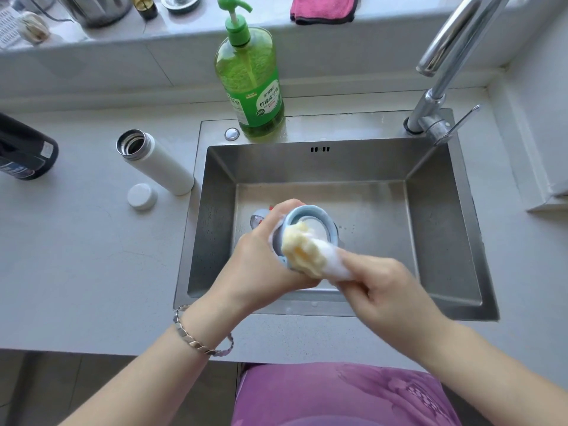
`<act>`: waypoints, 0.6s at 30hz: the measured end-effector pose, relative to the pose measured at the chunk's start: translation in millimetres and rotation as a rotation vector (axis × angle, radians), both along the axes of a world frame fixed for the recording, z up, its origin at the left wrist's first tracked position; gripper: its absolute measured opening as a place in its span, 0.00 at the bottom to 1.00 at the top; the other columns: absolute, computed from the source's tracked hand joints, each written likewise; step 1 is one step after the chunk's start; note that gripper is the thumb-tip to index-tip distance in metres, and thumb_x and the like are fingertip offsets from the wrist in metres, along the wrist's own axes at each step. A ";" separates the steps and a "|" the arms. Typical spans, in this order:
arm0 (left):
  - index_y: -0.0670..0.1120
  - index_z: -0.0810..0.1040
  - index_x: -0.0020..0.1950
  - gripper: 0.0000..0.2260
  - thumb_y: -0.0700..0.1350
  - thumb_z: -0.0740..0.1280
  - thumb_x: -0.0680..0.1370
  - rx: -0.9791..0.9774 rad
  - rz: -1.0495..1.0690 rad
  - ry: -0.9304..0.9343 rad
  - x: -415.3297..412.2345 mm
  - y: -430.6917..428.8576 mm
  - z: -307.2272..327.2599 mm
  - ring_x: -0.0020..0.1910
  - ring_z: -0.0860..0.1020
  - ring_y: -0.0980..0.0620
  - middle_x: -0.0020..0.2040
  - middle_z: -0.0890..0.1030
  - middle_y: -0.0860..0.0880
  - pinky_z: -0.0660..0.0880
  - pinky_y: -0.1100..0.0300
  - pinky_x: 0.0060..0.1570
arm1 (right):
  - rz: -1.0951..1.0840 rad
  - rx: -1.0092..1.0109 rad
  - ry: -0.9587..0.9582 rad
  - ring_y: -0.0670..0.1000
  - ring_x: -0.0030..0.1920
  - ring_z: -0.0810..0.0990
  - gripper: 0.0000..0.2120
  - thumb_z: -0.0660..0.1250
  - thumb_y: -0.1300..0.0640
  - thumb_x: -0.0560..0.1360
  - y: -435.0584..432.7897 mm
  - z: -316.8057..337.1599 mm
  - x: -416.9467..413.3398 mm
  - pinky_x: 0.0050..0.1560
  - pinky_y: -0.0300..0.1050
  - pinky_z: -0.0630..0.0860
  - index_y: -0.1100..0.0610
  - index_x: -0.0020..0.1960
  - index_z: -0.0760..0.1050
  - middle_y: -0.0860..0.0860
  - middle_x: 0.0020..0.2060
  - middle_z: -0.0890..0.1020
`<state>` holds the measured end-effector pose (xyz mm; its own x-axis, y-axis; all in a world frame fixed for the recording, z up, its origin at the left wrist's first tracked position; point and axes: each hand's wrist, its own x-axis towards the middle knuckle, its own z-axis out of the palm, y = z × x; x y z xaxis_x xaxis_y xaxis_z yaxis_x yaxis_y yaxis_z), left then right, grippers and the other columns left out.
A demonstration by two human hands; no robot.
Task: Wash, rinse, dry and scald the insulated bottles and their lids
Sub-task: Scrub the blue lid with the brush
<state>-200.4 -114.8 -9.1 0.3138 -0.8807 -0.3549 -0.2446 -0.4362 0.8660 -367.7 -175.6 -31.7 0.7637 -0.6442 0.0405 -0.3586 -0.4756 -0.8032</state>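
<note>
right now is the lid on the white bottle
No, the white bottle stands open on the counter, its white lid lying beside it.

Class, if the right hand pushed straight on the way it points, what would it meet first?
Likely the blue lid in the left hand; the right hand's sponge touches its opening.

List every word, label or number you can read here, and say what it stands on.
"柠檬洗洁精", slightly blurred: label of the green plastic pump bottle behind the steel sink.
Smaller print on that label: too blurred to read.
Labels on the dark bottle at the left edge: too blurred to read.
No other text shows.
</note>
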 end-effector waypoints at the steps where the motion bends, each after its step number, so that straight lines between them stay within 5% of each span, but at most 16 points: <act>1: 0.68 0.71 0.54 0.31 0.45 0.78 0.58 0.000 -0.003 0.002 0.0 0.9 -0.6 0.42 0.79 0.58 0.45 0.81 0.58 0.77 0.62 0.48 | 0.010 0.013 0.012 0.56 0.33 0.78 0.17 0.57 0.51 0.73 -0.6 0.9 0.6 0.32 0.51 0.74 0.55 0.54 0.79 0.52 0.33 0.82; 4: 0.67 0.72 0.53 0.30 0.45 0.80 0.59 -0.009 -0.029 0.024 0.5 3.4 -0.8 0.44 0.80 0.62 0.46 0.80 0.62 0.76 0.68 0.46 | -0.112 0.140 0.039 0.49 0.28 0.73 0.16 0.59 0.52 0.72 -16.9 0.1 1.9 0.33 0.49 0.72 0.47 0.57 0.77 0.51 0.29 0.79; 7: 0.70 0.72 0.52 0.30 0.47 0.79 0.57 -0.014 -0.017 0.015 0.0 1.6 -2.7 0.45 0.80 0.61 0.46 0.81 0.62 0.77 0.65 0.49 | -0.017 0.083 0.051 0.45 0.25 0.66 0.15 0.57 0.50 0.72 -7.9 3.8 5.6 0.29 0.44 0.64 0.49 0.53 0.78 0.44 0.24 0.70; 13: 0.63 0.72 0.58 0.32 0.48 0.77 0.57 -0.009 -0.009 -0.032 6.1 4.0 -5.5 0.47 0.79 0.57 0.48 0.81 0.57 0.77 0.61 0.51 | 0.052 -0.151 0.254 0.58 0.26 0.72 0.18 0.53 0.50 0.70 -12.7 20.5 -5.8 0.22 0.45 0.68 0.49 0.49 0.79 0.49 0.25 0.76; 18: 0.69 0.69 0.54 0.32 0.44 0.79 0.60 -0.001 -0.096 -0.160 6.9 2.2 2.5 0.43 0.79 0.58 0.45 0.81 0.57 0.77 0.62 0.46 | -0.022 -0.253 0.337 0.60 0.27 0.75 0.15 0.56 0.53 0.70 -18.9 32.2 5.5 0.24 0.43 0.64 0.49 0.48 0.80 0.52 0.25 0.78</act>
